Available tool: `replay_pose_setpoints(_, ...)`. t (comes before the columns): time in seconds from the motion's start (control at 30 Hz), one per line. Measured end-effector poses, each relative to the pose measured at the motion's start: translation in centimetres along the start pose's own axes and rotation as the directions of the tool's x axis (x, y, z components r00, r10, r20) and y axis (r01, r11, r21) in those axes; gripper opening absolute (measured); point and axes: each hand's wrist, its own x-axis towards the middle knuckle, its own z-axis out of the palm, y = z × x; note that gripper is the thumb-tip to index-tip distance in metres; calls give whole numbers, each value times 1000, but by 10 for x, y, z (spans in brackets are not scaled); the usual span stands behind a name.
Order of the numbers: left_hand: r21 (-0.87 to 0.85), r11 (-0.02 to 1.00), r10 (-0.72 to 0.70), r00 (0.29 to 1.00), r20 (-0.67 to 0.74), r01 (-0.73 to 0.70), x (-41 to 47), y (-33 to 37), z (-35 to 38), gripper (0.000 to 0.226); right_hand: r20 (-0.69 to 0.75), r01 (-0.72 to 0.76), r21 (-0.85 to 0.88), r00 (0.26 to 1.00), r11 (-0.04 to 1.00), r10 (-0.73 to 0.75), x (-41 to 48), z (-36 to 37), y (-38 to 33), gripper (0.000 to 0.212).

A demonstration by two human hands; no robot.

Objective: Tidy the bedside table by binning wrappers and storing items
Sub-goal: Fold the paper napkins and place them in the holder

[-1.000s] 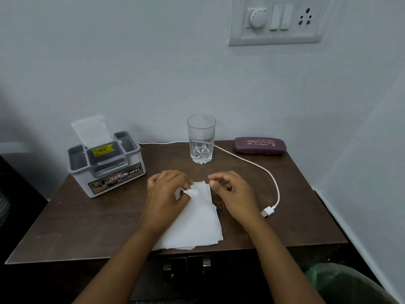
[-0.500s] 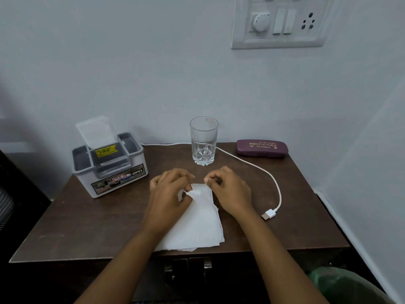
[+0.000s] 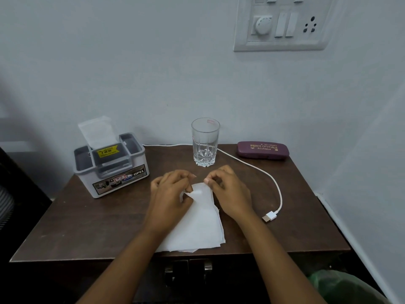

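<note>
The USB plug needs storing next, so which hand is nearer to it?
Right. The right hand sits just left of the USB plug, not touching it; the left hand is farther left, across the white tissue both pinch.

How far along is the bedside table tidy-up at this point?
Done: little shows yet; a clear packet stands in the grey box. In hand: the left hand and right hand pinch the far edge of the white paper at the table's front. Left: the paper, glass, spectacle case and cable all lie out on the table; the green bin sits lower right.
</note>
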Motion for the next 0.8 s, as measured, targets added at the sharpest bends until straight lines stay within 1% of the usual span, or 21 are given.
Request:
replay_pose_setpoints(0.1, -5, 1000, -12, 1000, 26, 12, -1, -1, 1, 33, -9, 28, 109, 1000, 994, -27, -2, -1, 2, 10)
replay_pose_setpoints(0.2, 13, 1000, -13, 999, 45, 13, 0, -3, 1, 31, -20, 73, 178, 997, 981, -70, -1, 0, 3, 6)
replay_pose_setpoints(0.3, 53, 999, -10, 998, 57, 7, 0, -4, 2, 30, -1, 108, 250, 994, 962, -112, -1, 1, 6, 5)
replay_pose_setpoints(0.4, 80, 997, -19, 999, 42, 16, -1, -4, 3, 37, 44, 143, 369, 984, 918, -171, -4, 0, 4, 9)
replay_pose_setpoints(0.47, 60, 998, -16, 1000, 7, 16, -1, -4, 3, 38, 54, 159, 447, 977, 880, -204, -9, -1, 1, 11)
replay_pose_setpoints(0.5, 37, 999, -17, 1000, -3, 17, -2, -4, 2, 37, 64, 145, 490, 978, 860, -201, -12, -3, -1, 8)
replay_pose_setpoints(0.53, 4, 1000, -25, 1000, -9, 25, -2, -2, 1, 36, 94, 98, 550, 979, 829, -178, -15, -5, -3, 5)
replay_pose_setpoints(0.57, -39, 998, -41, 999, -8, 40, -1, 0, 0, 37, 150, 27, 602, 978, 798, -146, -18, -9, -5, 20)
replay_pose_setpoints(0.6, -83, 995, -56, 998, -4, 56, -2, 3, -2, 39, 234, -45, 628, 963, 777, -133, -20, -12, -4, 40)
replay_pose_setpoints(0.63, -125, 990, -69, 998, -5, 68, -2, 6, -3, 43, 327, -103, 604, 936, 790, -128, -22, -16, -4, 60)
replay_pose_setpoints(0.67, -171, 982, -81, 997, -7, 78, -2, 8, -5, 47, 402, -125, 542, 907, 831, -126, -25, -18, -3, 76)
replay_pose_setpoints(0.7, -215, 973, -89, 996, -7, 85, -2, 10, -8, 49, 451, -116, 466, 884, 877, -122, -27, -20, -3, 86)
replay_pose_setpoints(0.73, -246, 965, -97, 995, 5, 95, -1, 11, -11, 49, 457, -84, 383, 883, 920, -110, -28, -20, -2, 90)
replay_pose_setpoints(0.77, -258, 960, -101, 994, 31, 106, 0, 12, -14, 48, 435, -43, 304, 895, 952, -99, -29, -20, -3, 87)
replay_pose_setpoints(0.8, -254, 961, -99, 993, 68, 113, 2, 14, -18, 47, 404, -15, 244, 910, 970, -88, -29, -20, -6, 80)
